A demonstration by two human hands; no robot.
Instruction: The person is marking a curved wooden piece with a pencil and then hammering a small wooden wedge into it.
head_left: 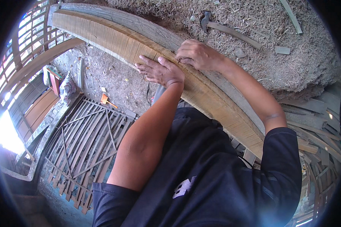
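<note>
In the head view, a long plank (210,95) slants from upper left toward lower right. Near upper centre, the left hand (163,72) lies spread on it; the right hand (197,55) curls at its upper edge, whether pinching anything I cannot tell. A hammer (235,34) lies upper right.
</note>
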